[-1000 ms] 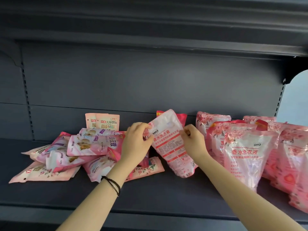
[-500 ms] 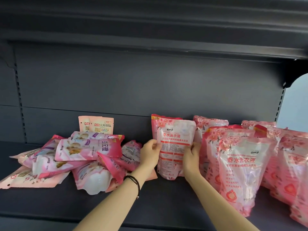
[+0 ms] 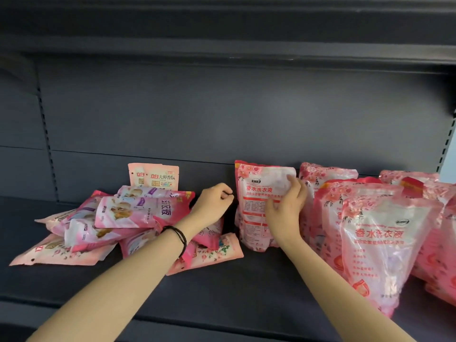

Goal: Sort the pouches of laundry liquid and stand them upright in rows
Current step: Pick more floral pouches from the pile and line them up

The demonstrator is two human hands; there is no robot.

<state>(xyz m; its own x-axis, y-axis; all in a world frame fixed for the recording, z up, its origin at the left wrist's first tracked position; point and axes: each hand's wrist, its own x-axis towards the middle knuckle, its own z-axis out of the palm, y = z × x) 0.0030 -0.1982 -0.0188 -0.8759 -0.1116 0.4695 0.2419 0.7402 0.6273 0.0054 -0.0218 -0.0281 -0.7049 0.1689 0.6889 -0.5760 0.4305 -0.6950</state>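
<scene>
From the head view, a dark grey shelf point(image 3: 246, 287) with a dark back panel point(image 3: 222, 114) carries all the pink laundry pouches. Near the middle, toward the back, one pouch point(image 3: 256, 218) stands upright, its long axis vertical, sealed top edge up and printed front facing the viewer. The right hand point(image 3: 286, 208) lies against the right part of that front, its fingers point(image 3: 294, 183) nearly straight and pressing on the film near the top corner, the thumb spread leftward across the print. The left hand point(image 3: 214, 203) hovers just left of this pouch without touching it, fingers curled into a loose fist with nothing in them; a black band point(image 3: 179, 234) circles its wrist. Below and left of it, a pile of pouches point(image 3: 128, 218) lies flat and overlapping, long axes mostly running left to right. Behind the pile, a small pouch point(image 3: 154, 177) stands against the back panel. To the right of the held pouch, rows of pouches point(image 3: 377, 243) stand upright, running from far to near, tops up and fronts toward the viewer.
</scene>
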